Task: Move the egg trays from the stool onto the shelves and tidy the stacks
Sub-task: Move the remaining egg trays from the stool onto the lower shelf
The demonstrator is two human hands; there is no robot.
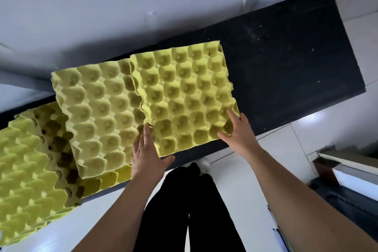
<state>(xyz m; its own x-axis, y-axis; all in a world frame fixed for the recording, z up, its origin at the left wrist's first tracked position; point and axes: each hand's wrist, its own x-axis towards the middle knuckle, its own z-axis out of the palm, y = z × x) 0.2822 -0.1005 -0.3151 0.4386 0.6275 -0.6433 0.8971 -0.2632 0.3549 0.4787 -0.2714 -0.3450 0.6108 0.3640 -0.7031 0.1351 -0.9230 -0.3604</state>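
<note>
A yellow-green egg tray (184, 96) lies on the dark shelf (286, 63), its left edge overlapping a taller stack of trays (96, 112). My left hand (147, 155) touches the tray's near left corner with straight fingers, thumb spread to the right under the near edge. My right hand (239, 131) holds the near right corner, fingers lying on the cups and thumb along the near edge. A third stack of trays (26, 176) sits lower at the far left, partly in the middle stack's shadow.
The right half of the dark shelf top is bare, with small specks on it. A white wall (102, 6) runs behind the shelf. Below are white floor tiles (276, 149), my dark trouser legs (184, 210), and a low dark step or ledge (343, 170) at the right.
</note>
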